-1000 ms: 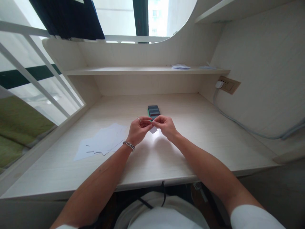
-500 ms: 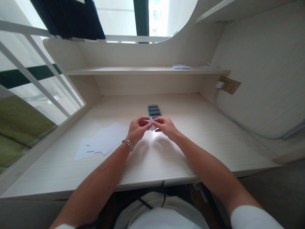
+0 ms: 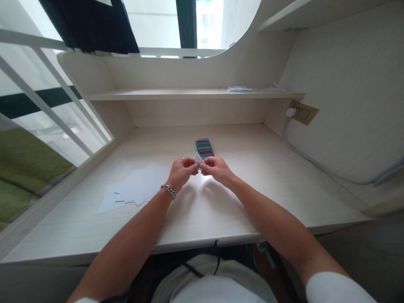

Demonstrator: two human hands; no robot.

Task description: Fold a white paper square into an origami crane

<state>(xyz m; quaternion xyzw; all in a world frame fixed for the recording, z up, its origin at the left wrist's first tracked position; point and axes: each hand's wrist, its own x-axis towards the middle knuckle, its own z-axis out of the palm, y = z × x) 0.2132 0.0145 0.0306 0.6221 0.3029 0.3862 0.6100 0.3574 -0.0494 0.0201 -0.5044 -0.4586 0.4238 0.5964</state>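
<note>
Small white paper piece [image 3: 198, 159] at twelve o'clock from the wearer, pinched by the left hand [image 3: 182, 170] from nine o'clock and the right hand [image 3: 218, 169] from three; phone [image 3: 205, 147] just beyond. Judged light, thin, easily creased; best held by edges. Fingers [image 3: 206, 167] partly cover it; folds indistinct

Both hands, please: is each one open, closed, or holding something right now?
Left hand: closed, pinching the small white paper.
Right hand: closed, pinching the same small white paper.
</note>
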